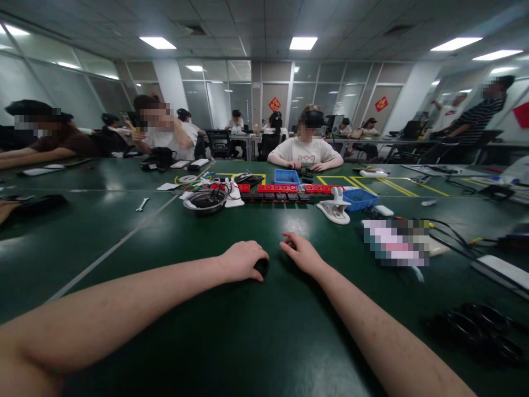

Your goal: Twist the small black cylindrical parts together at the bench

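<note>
Our left hand (242,260) is curled shut over a small black object (262,267) on the green surface (231,336), only its right end peeking out past the fingers. Our right hand (301,252) lies open and empty, palm down, just right of the object and apart from it. Long axis: can't tell, mostly covered; left hand is clearly nearer.

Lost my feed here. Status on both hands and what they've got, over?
Left hand closed over small black object, grip shut on it. Right hand beside it, flat on green table, holding nothing. Metal bowl and white clamp farther off, nothing between.
</note>
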`<state>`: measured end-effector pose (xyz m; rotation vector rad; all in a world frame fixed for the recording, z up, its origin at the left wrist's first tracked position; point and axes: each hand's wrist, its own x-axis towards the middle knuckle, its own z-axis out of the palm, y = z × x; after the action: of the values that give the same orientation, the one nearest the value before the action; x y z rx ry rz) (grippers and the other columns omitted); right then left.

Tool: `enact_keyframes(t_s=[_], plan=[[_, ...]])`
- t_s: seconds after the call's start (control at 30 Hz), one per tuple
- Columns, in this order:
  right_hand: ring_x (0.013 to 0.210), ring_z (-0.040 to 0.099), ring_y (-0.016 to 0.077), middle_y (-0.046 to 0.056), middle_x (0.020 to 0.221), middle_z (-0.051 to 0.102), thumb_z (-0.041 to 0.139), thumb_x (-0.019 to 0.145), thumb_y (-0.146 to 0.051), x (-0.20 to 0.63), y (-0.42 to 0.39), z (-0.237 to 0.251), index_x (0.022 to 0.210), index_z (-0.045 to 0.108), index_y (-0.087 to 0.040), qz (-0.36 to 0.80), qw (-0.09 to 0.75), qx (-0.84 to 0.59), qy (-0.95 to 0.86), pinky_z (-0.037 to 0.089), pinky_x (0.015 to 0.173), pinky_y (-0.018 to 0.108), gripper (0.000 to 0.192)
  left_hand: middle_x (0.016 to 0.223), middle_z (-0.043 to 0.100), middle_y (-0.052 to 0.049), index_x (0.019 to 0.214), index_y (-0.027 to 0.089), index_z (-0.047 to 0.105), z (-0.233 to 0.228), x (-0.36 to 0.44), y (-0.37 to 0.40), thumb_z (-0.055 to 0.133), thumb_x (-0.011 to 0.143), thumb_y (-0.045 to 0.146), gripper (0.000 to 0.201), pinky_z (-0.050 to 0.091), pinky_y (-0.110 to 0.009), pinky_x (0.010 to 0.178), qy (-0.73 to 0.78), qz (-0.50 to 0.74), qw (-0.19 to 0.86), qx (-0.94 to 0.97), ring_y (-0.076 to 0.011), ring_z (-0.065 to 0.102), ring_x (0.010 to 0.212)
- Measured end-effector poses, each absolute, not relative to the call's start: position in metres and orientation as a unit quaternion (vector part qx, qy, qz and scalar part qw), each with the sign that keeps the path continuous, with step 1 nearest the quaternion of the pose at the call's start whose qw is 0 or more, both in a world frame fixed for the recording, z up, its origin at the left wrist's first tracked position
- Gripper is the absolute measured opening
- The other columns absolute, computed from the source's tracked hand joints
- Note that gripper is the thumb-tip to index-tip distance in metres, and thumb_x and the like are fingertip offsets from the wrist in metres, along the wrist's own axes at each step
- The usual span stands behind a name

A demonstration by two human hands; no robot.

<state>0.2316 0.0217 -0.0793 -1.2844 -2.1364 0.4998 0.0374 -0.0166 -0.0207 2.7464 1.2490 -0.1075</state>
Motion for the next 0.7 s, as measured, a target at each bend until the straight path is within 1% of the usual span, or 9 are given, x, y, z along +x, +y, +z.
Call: enact_keyframes(t_s=[0.17, 0.33, 0.53, 0.6, 0.7], plan=[[0.084, 0.049, 0.0174, 0.005, 0.088, 0.055, 0.047, 0.079, -0.039, 0.224, 0.018, -0.079, 0.109, 0.047, -0.016, 0.130, 0.249, -0.462, -0.841, 0.037, 0.075, 0.028, 0.038, 0.097, 0.057, -0.002, 0.101, 0.024, 0.053, -0.018, 0.002, -0.015, 0.067, 0.059, 0.038, 0.046, 0.040, -0.028, 0.077, 0.468, -0.047, 0.081, 0.879, -0.0213, 0.050, 0.094], [0.085, 0.049, 0.0176, 0.006, 0.089, 0.055, 0.046, 0.080, -0.037, 0.221, 0.018, -0.080, 0.108, 0.048, -0.015, 0.123, 0.242, -0.461, -0.845, 0.037, 0.075, 0.028, 0.036, 0.099, 0.056, -0.002, 0.102, 0.024, 0.054, -0.015, -0.063, -0.035, 0.064, 0.059, 0.037, 0.045, 0.040, -0.028, 0.078, 0.541, -0.082, 0.083, 0.833, -0.0218, 0.050, 0.095], [0.088, 0.049, 0.0188, 0.007, 0.093, 0.055, 0.051, 0.077, -0.034, 0.220, 0.015, -0.081, 0.105, 0.050, -0.015, 0.106, 0.229, -0.457, -0.853, 0.036, 0.079, 0.030, 0.033, 0.100, 0.056, -0.002, 0.099, 0.024, 0.054, -0.011, -0.122, -0.076, 0.064, 0.059, 0.035, 0.043, 0.039, -0.029, 0.081, 0.602, -0.107, 0.085, 0.787, -0.0215, 0.051, 0.094], [0.088, 0.048, 0.0191, 0.007, 0.094, 0.055, 0.052, 0.077, -0.034, 0.219, 0.014, -0.082, 0.105, 0.050, -0.015, 0.098, 0.227, -0.452, -0.857, 0.037, 0.080, 0.031, 0.034, 0.098, 0.057, -0.001, 0.097, 0.025, 0.055, -0.002, -0.134, -0.089, 0.063, 0.060, 0.036, 0.040, 0.038, -0.029, 0.082, 0.604, -0.093, 0.072, 0.788, -0.0211, 0.051, 0.093], [0.089, 0.048, 0.0195, 0.007, 0.094, 0.055, 0.051, 0.077, -0.033, 0.217, 0.013, -0.083, 0.106, 0.050, -0.014, 0.085, 0.226, -0.454, -0.858, 0.037, 0.081, 0.031, 0.034, 0.099, 0.056, 0.001, 0.099, 0.024, 0.051, 0.016, -0.151, -0.113, 0.058, 0.064, 0.044, 0.041, 0.037, -0.029, 0.084, 0.640, -0.003, 0.027, 0.768, -0.0200, 0.050, 0.093]])
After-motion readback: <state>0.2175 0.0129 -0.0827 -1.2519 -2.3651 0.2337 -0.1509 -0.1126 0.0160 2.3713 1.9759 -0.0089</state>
